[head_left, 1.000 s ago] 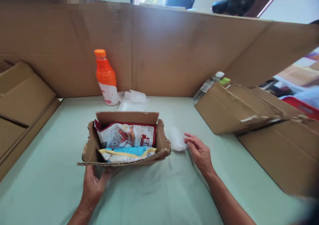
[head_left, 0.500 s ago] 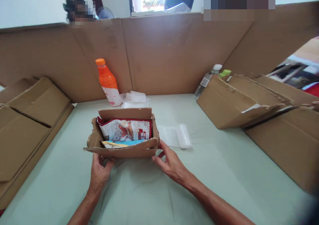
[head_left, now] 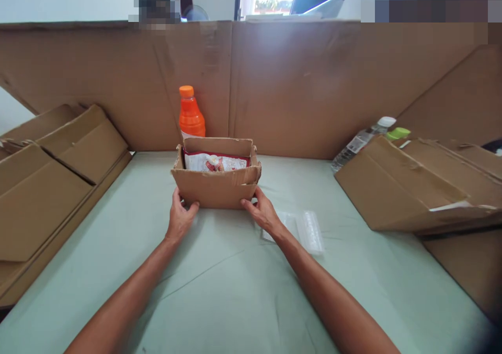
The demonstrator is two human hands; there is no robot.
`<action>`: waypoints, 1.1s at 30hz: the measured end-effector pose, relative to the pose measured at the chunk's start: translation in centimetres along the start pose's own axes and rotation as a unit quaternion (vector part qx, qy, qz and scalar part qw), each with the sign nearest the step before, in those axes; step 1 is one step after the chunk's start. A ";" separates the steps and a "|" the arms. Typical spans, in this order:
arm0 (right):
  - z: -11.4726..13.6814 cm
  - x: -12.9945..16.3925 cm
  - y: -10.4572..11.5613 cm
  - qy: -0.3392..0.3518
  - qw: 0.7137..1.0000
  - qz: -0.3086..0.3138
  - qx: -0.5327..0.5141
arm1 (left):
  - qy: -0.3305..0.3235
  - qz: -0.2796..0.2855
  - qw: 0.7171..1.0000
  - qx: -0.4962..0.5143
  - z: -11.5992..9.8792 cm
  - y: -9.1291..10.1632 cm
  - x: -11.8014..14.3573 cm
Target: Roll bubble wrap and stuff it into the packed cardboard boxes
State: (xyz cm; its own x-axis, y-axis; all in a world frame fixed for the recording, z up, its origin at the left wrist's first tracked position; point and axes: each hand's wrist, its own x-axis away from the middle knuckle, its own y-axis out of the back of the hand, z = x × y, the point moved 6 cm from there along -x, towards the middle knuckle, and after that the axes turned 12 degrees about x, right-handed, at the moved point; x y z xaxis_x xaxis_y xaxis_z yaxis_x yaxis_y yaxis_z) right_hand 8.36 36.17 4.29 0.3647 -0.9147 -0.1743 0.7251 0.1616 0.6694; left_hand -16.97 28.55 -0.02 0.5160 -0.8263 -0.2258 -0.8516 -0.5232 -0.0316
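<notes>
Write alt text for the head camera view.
Both hands, left hand and right hand, grip the near lower corners of a small open box on a pale green table. A snack bag shows inside; an orange bottle stands behind, before a cardboard wall.

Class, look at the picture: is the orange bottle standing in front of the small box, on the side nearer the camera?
No, the orange bottle stands behind the box, against the cardboard wall.
</notes>
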 end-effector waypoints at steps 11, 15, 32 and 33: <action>-2.2 10.5 6.3 0.055 0.964 -0.054 0.256 | 0.094 0.051 0.993 -0.047 -0.7 4.1 11.4; -6.9 13.6 10.3 -0.075 0.952 -0.110 0.275 | 0.117 0.090 0.987 -0.063 -1.7 4.5 17.8; 0.6 19.1 1.7 -0.162 0.865 -0.083 -0.468 | 0.346 0.037 0.900 0.263 -4.6 -0.4 21.0; 0.8 19.4 1.2 -0.167 0.856 -0.068 -0.484 | 0.337 0.047 0.901 0.270 -4.7 -0.4 21.1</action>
State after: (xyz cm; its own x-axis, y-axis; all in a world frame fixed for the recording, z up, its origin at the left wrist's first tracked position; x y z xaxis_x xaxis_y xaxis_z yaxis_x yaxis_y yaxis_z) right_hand 15.78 18.33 2.30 0.1679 -0.9783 0.1212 0.9513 0.1285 -0.2802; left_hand -5.33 10.38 -0.19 0.2227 -0.8963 0.3835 -0.7218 -0.4160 -0.5532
